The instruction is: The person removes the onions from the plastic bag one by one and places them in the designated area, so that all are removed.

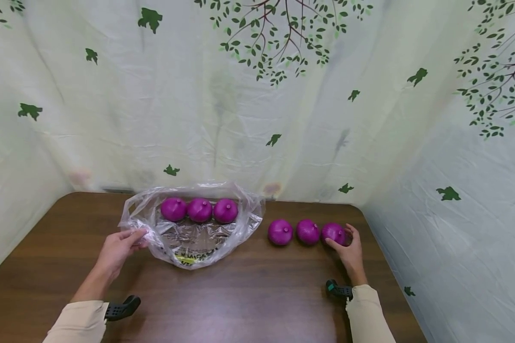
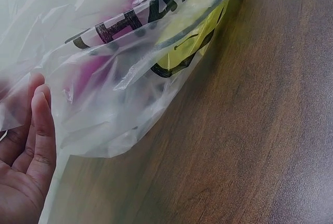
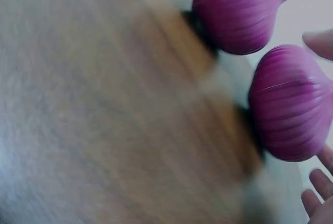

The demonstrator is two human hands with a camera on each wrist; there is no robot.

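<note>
My left hand [image 1: 119,250] pinches the left edge of a clear plastic bag [image 1: 244,238], its mouth spread wide. Three glossy purple-red onions [image 1: 200,210] lie in a row inside the bag. Close up in the left wrist view, the bag [image 2: 119,94] shows black letters and a yellow print, and its film partly covers my fingertips. To the right of the bag, three more onions [image 1: 280,232] stand in a line on the table. Around the rightmost onion [image 3: 291,102] curl the thumb and fingers of my right hand [image 1: 351,247]; that onion rests on the tabletop.
A brown wood-look table [image 1: 249,305] carries everything. Behind it and at both sides hangs a pale curtain [image 1: 223,119] printed with leaves and branches. Black wrist straps [image 1: 122,308] sit on both forearms by the light sleeves.
</note>
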